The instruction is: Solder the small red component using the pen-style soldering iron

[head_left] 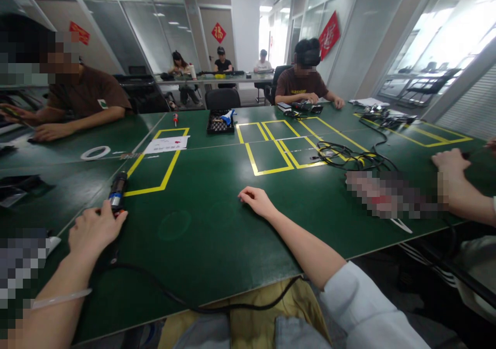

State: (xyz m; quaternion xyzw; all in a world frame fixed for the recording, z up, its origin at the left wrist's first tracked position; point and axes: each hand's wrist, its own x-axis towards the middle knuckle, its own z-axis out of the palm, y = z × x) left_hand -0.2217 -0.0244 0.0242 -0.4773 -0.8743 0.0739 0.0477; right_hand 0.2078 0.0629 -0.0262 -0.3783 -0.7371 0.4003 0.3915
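Observation:
My left hand (96, 227) lies over the near end of a black cylindrical power tool (118, 186) with a blue band, its fingers closed around it. A bit of orange shows by the fingertips, and the hand hides the tool's near part. From beneath that hand a black cord (163, 287) runs along the table edge and over my lap. My right hand (256, 202) rests on the green table (217, 245), fingers curled in and nothing visible in them. Left of the right hand, yellow tape (165, 187) outlines a rectangle with a white sheet (167, 144) across it.
A black tray (220, 123) holds a blue-and-white item. A red-handled screwdriver (175, 119) and white tape roll (95, 153) lie further off. Coiled black cables (337, 153) lie to the right, near a neighbour's hand (451, 165). Other people sit across and at the left.

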